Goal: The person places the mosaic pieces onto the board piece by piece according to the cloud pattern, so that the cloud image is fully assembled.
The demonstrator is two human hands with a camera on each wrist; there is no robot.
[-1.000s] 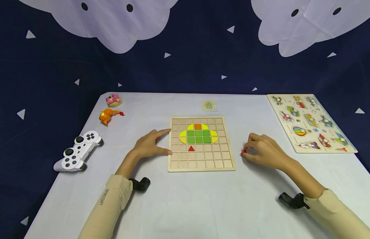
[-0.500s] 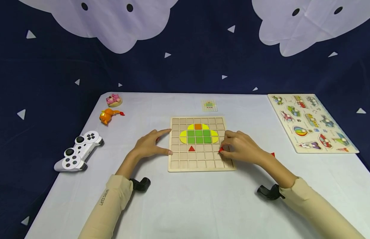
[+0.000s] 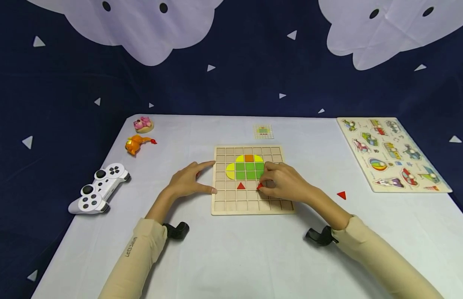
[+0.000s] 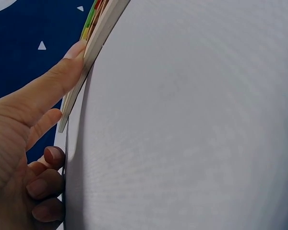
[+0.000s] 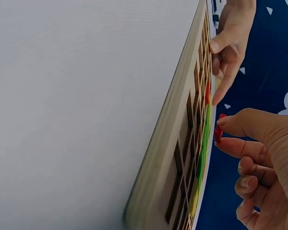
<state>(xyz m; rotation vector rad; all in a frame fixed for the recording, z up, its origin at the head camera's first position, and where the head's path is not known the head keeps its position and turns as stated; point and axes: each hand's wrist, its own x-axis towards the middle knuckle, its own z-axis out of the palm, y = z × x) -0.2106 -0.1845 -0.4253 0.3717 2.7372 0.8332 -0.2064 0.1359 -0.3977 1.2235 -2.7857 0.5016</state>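
A wooden grid board (image 3: 229, 206) lies mid-table, bearing green squares (image 3: 249, 170), an orange square (image 3: 249, 158) and yellow rounded pieces (image 3: 230, 171). One red triangle (image 3: 241, 186) sits in a cell below the green. My left hand (image 3: 186, 180) touches the board's left edge with straight, spread thumb and index finger. Over the board, my right hand (image 3: 285, 181) pinches a second red triangle (image 5: 220, 128) between thumb and index finger, right of the first one. This hand hides the yellow piece on the right side. A third red triangle (image 3: 342, 195) lies on the table right of the board.
A small pattern card (image 3: 263, 131) lies behind the board. Back right is a picture puzzle board (image 3: 393, 158). At left are a white game controller (image 3: 101, 187), an orange toy figure (image 3: 134, 144) and a pink one (image 3: 143, 124). A dark curtain (image 3: 231, 87) hangs behind.
My right hand has moved left from beside the board to over it, carrying the red triangle. Another red triangle on the table has come into sight. My left hand has stayed at the board's edge.
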